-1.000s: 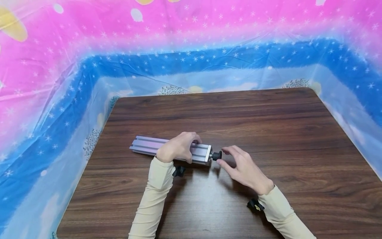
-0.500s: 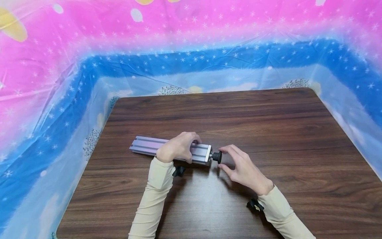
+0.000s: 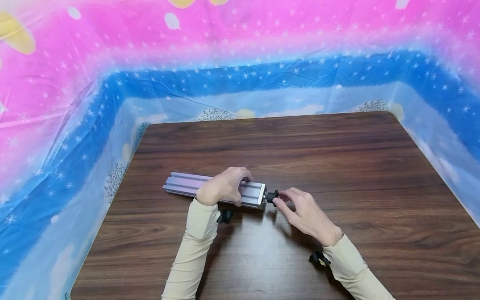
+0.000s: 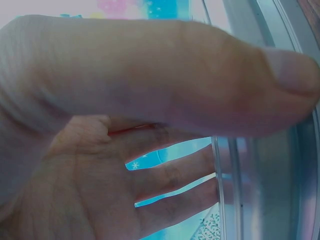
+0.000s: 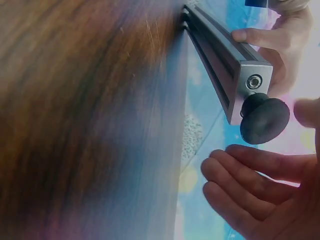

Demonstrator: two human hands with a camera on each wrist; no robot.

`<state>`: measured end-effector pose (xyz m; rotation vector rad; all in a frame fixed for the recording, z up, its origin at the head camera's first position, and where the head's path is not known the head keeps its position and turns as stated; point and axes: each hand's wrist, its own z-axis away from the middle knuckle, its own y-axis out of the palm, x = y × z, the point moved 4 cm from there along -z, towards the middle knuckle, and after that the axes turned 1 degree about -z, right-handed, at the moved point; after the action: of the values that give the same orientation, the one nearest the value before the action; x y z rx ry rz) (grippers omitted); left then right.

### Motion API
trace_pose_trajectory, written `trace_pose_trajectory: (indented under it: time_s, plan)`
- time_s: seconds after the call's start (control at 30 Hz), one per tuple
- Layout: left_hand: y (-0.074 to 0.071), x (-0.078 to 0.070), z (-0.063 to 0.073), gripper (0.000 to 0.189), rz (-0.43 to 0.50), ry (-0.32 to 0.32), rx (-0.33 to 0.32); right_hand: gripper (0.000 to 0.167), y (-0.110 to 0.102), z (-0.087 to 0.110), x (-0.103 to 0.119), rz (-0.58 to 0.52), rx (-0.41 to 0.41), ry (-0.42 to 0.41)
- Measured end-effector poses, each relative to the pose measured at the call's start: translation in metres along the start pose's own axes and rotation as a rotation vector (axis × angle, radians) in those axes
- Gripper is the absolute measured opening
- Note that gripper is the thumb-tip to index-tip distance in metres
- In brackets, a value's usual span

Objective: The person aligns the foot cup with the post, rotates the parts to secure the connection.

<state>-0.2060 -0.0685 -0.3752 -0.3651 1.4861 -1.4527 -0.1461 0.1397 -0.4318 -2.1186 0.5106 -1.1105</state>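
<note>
A silver aluminium profile (image 3: 251,193) with slots along its length lies on the table. My left hand (image 3: 225,185) grips it near its right end; in the left wrist view the thumb (image 4: 200,75) lies across the slotted face, fingers on the far side. From the profile's end plate (image 5: 254,81) sticks out a black round knob (image 5: 265,121) on a short metal stem. Around that knob my right hand (image 3: 309,212) holds its thumb and fingers loosely curved. In the right wrist view narrow gaps show between the knob and the thumb and fingertips.
The brown wood-grain table (image 3: 300,146) extends around both hands. Behind it and along its sides hangs a pink and blue patterned cloth (image 3: 225,79). Black wrist mounts (image 3: 319,258) hang under both cream sleeves (image 3: 354,264).
My right hand's thumb and fingers spread wider off the knob half a second ago; now they are closer together around it. The knob's tilt differs slightly. My left hand and the profile stay put.
</note>
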Motion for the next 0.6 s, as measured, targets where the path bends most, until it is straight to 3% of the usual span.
trace_pose_trajectory:
  time_s: [0.27, 0.4, 0.6]
  plan:
    - [-0.0015, 0.0015, 0.0000, 0.066, -0.004, 0.026, -0.023, 0.060, -0.0031, -0.0001, 0.0035, -0.026, -0.050, -0.165]
    - [-0.0019, 0.0021, -0.0005, 0.066, 0.000, 0.030, -0.027, 0.055, -0.0035, -0.0015, 0.0036, -0.028, -0.074, -0.213]
    - [-0.0007, 0.0014, -0.0008, 0.066, 0.005, 0.025, -0.020, 0.046, -0.0017, -0.0005, 0.0007, -0.018, -0.063, -0.182]
